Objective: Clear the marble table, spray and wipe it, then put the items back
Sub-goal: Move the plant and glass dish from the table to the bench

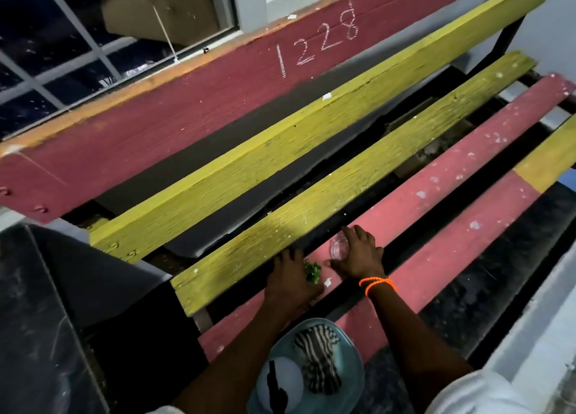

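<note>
My right hand cups a glass on the bench; left hand curls around greens.

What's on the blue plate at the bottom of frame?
On the blue plate: a black-and-white striped cloth and a pale round object with a dark shape across it. The plate's near edge runs out of frame and the left forearm covers its left rim.

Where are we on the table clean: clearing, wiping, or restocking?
Cannot tell clearing from restocking; no marble table in view. On the bench: a blue plate holding a striped cloth. In hand: left hand on a green sprig, right hand on a clear glass. No spraying or wiping visible.
</note>
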